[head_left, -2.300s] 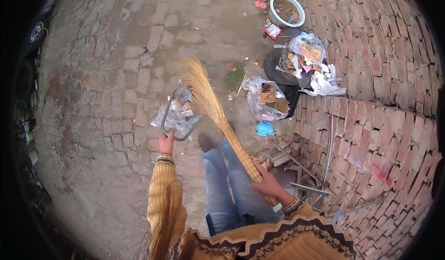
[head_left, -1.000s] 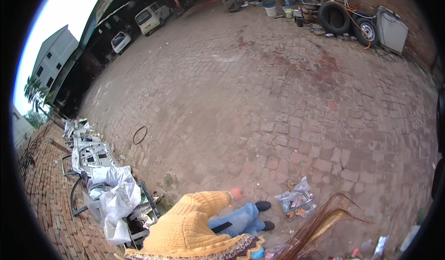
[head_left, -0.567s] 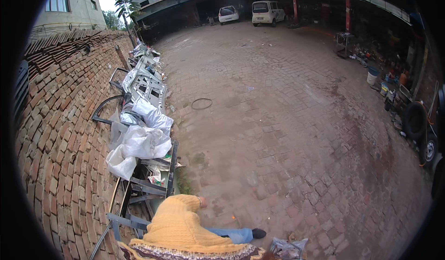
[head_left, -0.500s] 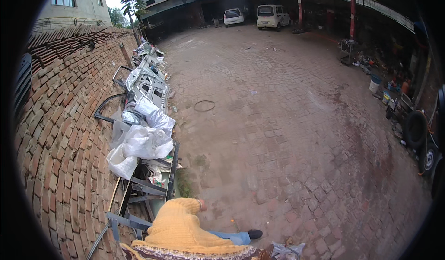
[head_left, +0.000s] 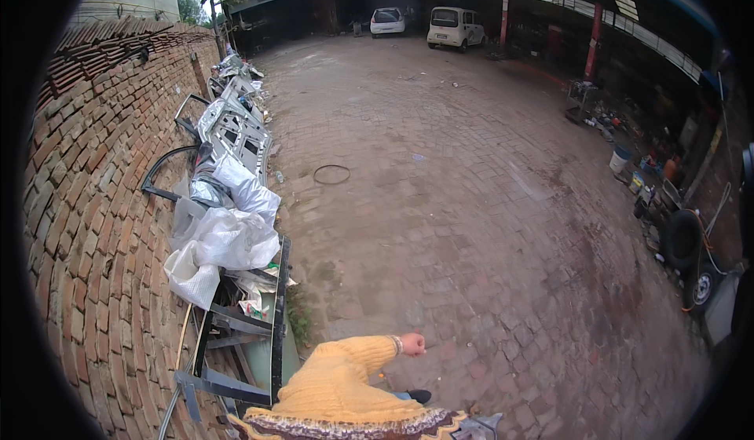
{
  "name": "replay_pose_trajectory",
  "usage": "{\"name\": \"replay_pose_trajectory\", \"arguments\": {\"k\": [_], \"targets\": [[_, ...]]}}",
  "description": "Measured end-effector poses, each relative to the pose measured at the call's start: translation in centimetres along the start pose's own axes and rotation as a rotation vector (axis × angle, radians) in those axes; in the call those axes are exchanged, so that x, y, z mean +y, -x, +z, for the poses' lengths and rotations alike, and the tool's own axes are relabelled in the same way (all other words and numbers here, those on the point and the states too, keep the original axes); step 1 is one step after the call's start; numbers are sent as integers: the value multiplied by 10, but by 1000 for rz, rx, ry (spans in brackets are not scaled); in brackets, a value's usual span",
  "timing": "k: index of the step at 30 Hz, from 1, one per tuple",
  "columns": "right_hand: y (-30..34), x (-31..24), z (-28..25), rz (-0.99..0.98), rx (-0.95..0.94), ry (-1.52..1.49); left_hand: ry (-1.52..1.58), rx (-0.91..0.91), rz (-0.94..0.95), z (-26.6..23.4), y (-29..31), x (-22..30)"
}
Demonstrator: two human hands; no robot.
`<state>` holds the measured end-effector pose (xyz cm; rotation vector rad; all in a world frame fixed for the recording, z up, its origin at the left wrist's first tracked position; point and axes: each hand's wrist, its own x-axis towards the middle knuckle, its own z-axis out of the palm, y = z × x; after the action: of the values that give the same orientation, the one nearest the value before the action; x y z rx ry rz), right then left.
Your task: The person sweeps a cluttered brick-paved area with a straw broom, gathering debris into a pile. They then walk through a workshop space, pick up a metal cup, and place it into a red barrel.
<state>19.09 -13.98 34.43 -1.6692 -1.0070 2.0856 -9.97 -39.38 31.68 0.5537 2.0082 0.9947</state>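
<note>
The person's left hand [head_left: 411, 344] reaches out low in the view from a yellow ribbed-knit sleeve [head_left: 353, 355], over the ground of reddish-brown paving bricks [head_left: 487, 236]; its fingers look curled inward, though I cannot tell whether they pinch anything. The right hand is out of view. Below the left hand and a little to its right lies the crumpled, translucent grey plastic bag [head_left: 483, 424], cut off by the lower edge — apart from the hand, near the dark shoe [head_left: 419, 397]. A small orange scrap [head_left: 382, 375] sits just beside the sleeve. To the left, a black metal frame [head_left: 280, 314], a white woven-plastic sack [head_left: 236, 240] and a silver-grey car door panel [head_left: 236, 134] lie in a row along the red brick wall [head_left: 94, 228]. Farther off — well apart from the hand — a thin black ring [head_left: 331, 175] lies flat, and a boxy white van [head_left: 454, 29] stands beyond.
</note>
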Motion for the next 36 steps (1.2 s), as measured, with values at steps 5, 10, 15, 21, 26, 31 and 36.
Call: {"name": "replay_pose_trajectory", "arguments": {"k": [5, 10, 15, 21, 26, 31, 36], "targets": [[10, 1, -23, 10, 86, -64, -137, -204, 0, 21, -31, 13], [16, 8, -44, 26, 144, -131, -382, -195, 170, 51, -53, 35], [12, 25, -88, 53, 221, -232, -219, -305, 147, 81, -49, 47], [96, 140, -180, 133, 491, -638, -409, -544, 97, 94, -22, 42], [148, 236, -171, 54, 803, -875, -560, -770, 54, 111, -17, 32], [155, 254, -155, 2, 872, -913, -569, -911, -10, 137, -33, 29], [144, 271, -156, 57, 924, -796, -533, -940, 9, 160, -45, 42]]}}
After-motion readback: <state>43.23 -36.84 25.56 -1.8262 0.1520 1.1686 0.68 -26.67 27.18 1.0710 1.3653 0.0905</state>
